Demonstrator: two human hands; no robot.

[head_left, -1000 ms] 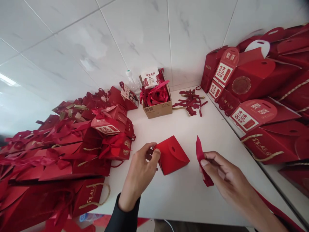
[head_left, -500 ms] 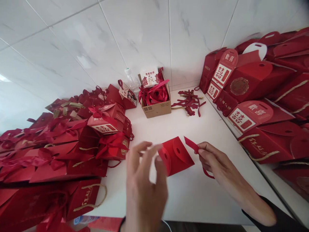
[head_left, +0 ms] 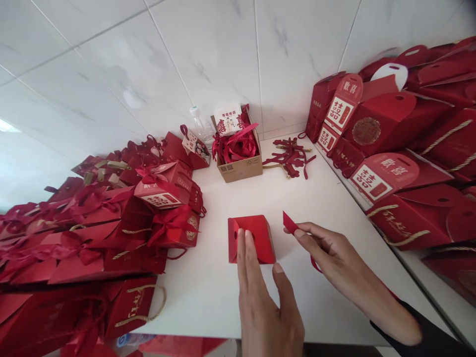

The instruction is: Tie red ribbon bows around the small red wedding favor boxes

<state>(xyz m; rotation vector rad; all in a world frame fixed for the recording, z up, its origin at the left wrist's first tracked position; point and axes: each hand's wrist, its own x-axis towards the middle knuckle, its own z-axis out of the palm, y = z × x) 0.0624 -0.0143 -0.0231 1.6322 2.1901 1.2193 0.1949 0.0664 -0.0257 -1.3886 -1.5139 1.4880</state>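
A small red gift box (head_left: pixel 262 230) with folded top flaps and a round hole in them sits on the white table (head_left: pixel 208 302). My left hand (head_left: pixel 266 307) reaches over its near side. Its fingers are stretched out flat on or just above the flaps, hiding part of them, and the thumb stands apart. To the right of the box, my right hand (head_left: pixel 327 245) pinches a red ribbon (head_left: pixel 290 223) between thumb and fingers. The ribbon's slanted end points up and left, while another stretch hangs below the hand.
A cardboard box (head_left: pixel 242 169) of red ribbon stands near the tiled wall, beside a clear plastic bottle (head_left: pixel 201 124). Dark red ribbon pieces (head_left: pixel 290 157) with tassels lie to its right. Stacked red gift boxes line the left (head_left: pixel 104 223) and the right (head_left: pixel 401 124).
My left hand has moved right and come down over the gift box. The box has turned and shifted left. My right hand still pinches the ribbon, nearly in the same place.
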